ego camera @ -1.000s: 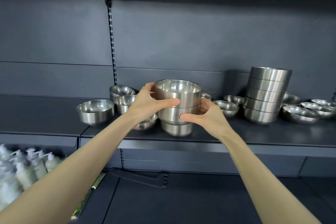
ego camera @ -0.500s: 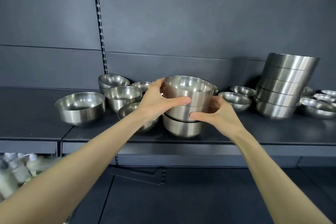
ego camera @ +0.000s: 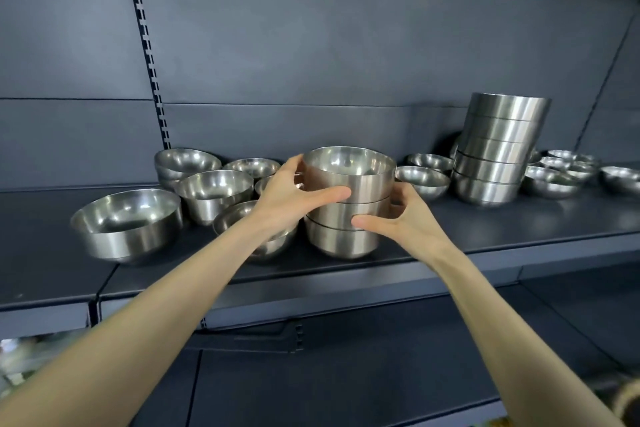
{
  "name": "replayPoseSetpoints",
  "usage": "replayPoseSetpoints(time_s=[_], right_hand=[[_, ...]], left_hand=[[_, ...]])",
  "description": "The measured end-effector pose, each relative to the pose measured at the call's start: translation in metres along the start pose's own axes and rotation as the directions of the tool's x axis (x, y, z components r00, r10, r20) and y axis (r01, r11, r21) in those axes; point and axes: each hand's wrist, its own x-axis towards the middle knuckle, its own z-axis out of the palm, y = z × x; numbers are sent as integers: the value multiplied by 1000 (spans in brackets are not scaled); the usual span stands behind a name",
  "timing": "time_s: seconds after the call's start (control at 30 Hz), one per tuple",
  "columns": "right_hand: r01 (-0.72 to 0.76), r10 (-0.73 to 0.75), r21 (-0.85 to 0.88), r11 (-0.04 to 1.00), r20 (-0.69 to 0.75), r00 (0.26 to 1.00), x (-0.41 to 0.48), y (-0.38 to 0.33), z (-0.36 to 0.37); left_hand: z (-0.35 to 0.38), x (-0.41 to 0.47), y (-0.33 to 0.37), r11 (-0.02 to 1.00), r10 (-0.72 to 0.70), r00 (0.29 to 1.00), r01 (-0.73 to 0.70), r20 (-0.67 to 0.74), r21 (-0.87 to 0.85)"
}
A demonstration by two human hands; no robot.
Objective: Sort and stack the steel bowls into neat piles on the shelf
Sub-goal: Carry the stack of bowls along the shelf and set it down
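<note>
Centrally, a pile of three nested steel bowls [ego camera: 332,213] rests on the shelf [ego camera: 519,236], close to its front edge. My left grip [ego camera: 291,198] grasps the top bowl [ego camera: 363,180], with the thumb laid across the near wall and the fingers wrapped round the far left side. My right grip [ego camera: 405,222] grasps the middle bowl [ego camera: 367,210] from the right. Its thumb tip sits near the seam above the bottom bowl [ego camera: 341,241], and its fingers curl behind.

I judge that the two holds sit at different heights so that one grip can seat the top bowl squarely while the other braces the bowls beneath. Polished steel walls would probably slide without that bracing.

Just left of the pile, a loose bowl [ego camera: 239,218] lies partly hidden under my left wrist; I cannot tell whether it touches the pile. Deeper bowls [ego camera: 214,189] cluster behind it, and a large bowl [ego camera: 128,222] stands apart at far left. To the right sit shallow bowls [ego camera: 422,180], then a tall pile [ego camera: 495,152] that appears to lean, though the wide lens may account for that. More small bowls [ego camera: 554,180] lie beyond it.

With so many bowls loose, I judge the sorting to be only partway done.
</note>
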Motion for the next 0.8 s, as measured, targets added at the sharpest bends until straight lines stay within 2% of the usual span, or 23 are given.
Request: replayPoseSetpoints(time_s=[0.33,0.63,0.8], right_hand=[[-47,54,-64,997,111,992,0,2,-4],[-70,67,9,998,206,976,4,17,-5],[-63,63,-2,998,151,987,6,19,-1]], left_hand=[[-3,-4,2,997,-3,997,8,73,-74],[1,-6,-1,994,-53,993,63,108,-86],[2,-5,0,995,-41,993,50,110,-81]])
